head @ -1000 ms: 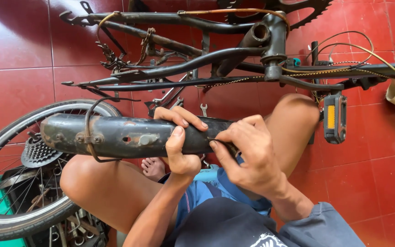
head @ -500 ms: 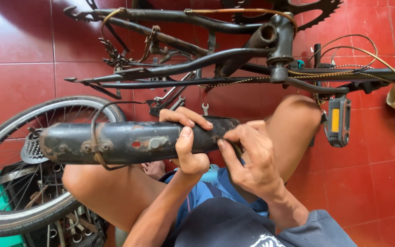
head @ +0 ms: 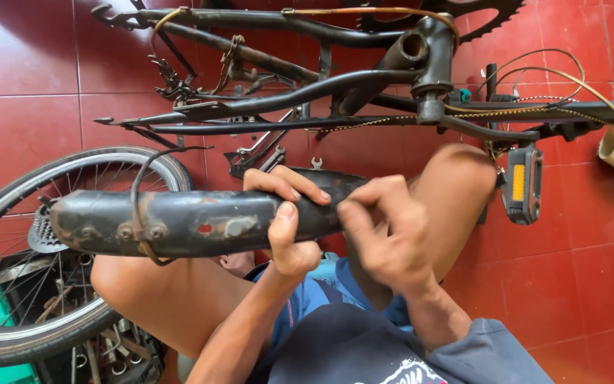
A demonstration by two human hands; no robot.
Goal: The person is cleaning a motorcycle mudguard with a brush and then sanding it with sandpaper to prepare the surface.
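Left hand (head: 289, 227): wrapped around the black bicycle mudguard (head: 193, 222) near its right-hand part. Thumb lies on the near face, pointing up; the other fingers (head: 286, 183) curl over the top edge and press on the far side. Forearm rises from the lower centre of the view, between the bare knees.

Right hand (head: 385, 231): blurred with motion. It sits at the mudguard's right end, back of the hand toward the camera, fingers (head: 353, 206) bunched together at the end of the mudguard. Cannot tell whether they pinch something small there or only the metal edge. Forearm comes up from the lower right, out of a grey sleeve.

Mudguard: held level across the lap, above the left thigh, worn and rusty, with a bent wire stay (head: 142, 186) looping up from its left part. Its left end overlaps the loose spoked wheel (head: 15, 213) lying on the red tiled floor (head: 23, 85).

Beyond the hands: black bicycle frame (head: 307, 99) lying on the floor, a pedal (head: 522, 183) with an orange reflector beside the right knee.

Versus half a second earlier: the left hand's grip is unchanged; the mudguard sits in about the same place. The right hand was sharp and resting on the end; now it is smeared, shifted slightly.
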